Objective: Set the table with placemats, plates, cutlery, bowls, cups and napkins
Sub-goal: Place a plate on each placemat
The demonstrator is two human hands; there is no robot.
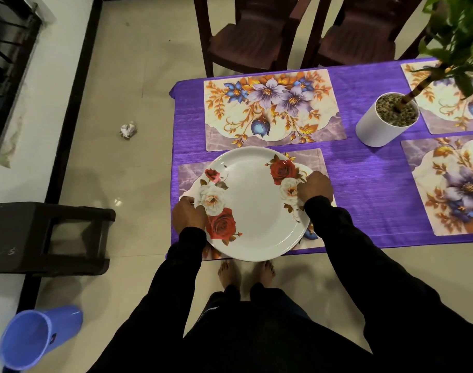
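A white plate (252, 203) with red and white roses is over the near-left floral placemat (313, 160) on the purple tablecloth (364, 184). My left hand (188, 215) grips its left rim. My right hand (314, 188) grips its right rim. Another plate edge seems to show just under it by the right hand. Whether the plate rests on the mat or hovers, I cannot tell. Three more floral placemats lie bare: far left (273, 109), near right (450, 184), far right (445, 103).
A white pot with a green plant (386, 119) stands mid-table between the mats. Two dark chairs (256, 41) stand at the far side. On the floor are a dark stool (49, 235), a blue jug (36, 337) and a crumpled paper (128, 129).
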